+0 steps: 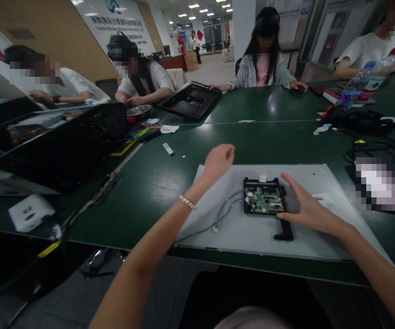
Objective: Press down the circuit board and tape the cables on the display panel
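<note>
A green circuit board (265, 203) sits in a black plastic frame (247, 211) on a large flat white panel (232, 233). My right hand (307, 208) is at the frame's right side, thumb at its lower right corner and fingers stretched out beyond the upper right. Thumb and fingers are well apart. Grey cables (222, 210) run from the board's left side across the panel. My left hand (219, 159) hovers near the panel's far left corner, fingers curled together. Whatever it may hold is hidden.
A large black casing (63, 146) stands at left, near a white box-shaped device (31, 213). Across the green table (149, 183), a person's hand touches a black tray-like cover (192, 100). Bottles (372, 77), black cables (358, 119) and a blurred-out dark device (386, 183) are at right.
</note>
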### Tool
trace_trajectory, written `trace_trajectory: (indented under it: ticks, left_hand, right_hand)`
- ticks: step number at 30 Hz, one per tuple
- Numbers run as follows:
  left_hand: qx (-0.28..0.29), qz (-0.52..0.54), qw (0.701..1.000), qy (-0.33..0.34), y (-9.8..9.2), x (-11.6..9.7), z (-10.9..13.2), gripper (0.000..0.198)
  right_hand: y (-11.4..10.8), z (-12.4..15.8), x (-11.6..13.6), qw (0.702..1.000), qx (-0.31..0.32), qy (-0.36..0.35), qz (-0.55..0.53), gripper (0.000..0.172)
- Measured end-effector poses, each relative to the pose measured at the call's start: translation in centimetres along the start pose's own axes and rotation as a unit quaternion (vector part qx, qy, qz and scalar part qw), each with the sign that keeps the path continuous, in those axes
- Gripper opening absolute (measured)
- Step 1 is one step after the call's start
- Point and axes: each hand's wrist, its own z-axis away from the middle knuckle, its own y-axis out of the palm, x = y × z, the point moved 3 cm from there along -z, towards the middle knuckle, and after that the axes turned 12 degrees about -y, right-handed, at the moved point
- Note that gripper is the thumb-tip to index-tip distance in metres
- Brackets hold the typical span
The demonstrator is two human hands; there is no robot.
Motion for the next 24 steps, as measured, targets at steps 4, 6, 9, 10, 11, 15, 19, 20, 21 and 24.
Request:
trace_trajectory:
  ticks: [4,6,9,10,11,15,19,20,21,24]
  left_hand:
    - [-0.084,-0.079,0.977,-0.177,-4.8,10.2,-2.7,0.032]
    - [-0.101,-0.121,0.953,-0.259,-6.7,15.3,-2.8,0.032]
    - [-0.112,-0.150,0.911,-0.368,-8.6,21.2,-1.9,0.037]
    - [-0.103,-0.153,0.904,-0.386,-8.9,22.5,-1.7,0.039]
    - [-0.089,-0.153,0.903,-0.392,-9.0,23.4,-1.5,0.040]
    - [-0.042,-0.165,0.906,-0.388,-8.8,25.2,-1.6,0.042]
    - [-0.030,-0.186,0.891,-0.413,-8.5,25.5,-1.9,0.033]
    - [-0.028,-0.188,0.888,-0.419,-8.5,25.5,-1.9,0.030]
    - [-0.026,-0.190,0.886,-0.422,-8.5,25.5,-1.8,0.027]
    - [-0.033,-0.198,0.889,-0.412,-8.6,25.2,-1.4,0.025]
  right_hand:
    - [-0.2,0.2,-0.1,1.000,-0.013,0.007,0.011,0.089]
    - [-0.3,0.2,-0.3,1.000,-0.022,0.009,0.020,0.083]
    - [-0.2,0.1,-0.4,0.999,-0.025,0.007,0.036,0.078]
    - [-0.2,0.0,-0.3,0.999,-0.023,0.004,0.041,0.077]
    - [-0.2,0.0,-0.3,0.999,-0.022,0.002,0.046,0.076]
    - [-0.2,-0.2,-0.1,0.998,-0.025,-0.003,0.058,0.074]
    - [-0.2,-0.4,-0.1,0.997,-0.032,-0.013,0.067,0.075]
    - [-0.1,-0.4,-0.1,0.997,-0.032,-0.015,0.069,0.075]
    - [-0.1,-0.4,-0.2,0.997,-0.033,-0.016,0.072,0.075]
    - [0.0,-0.4,-0.4,0.996,-0.033,-0.018,0.079,0.074]
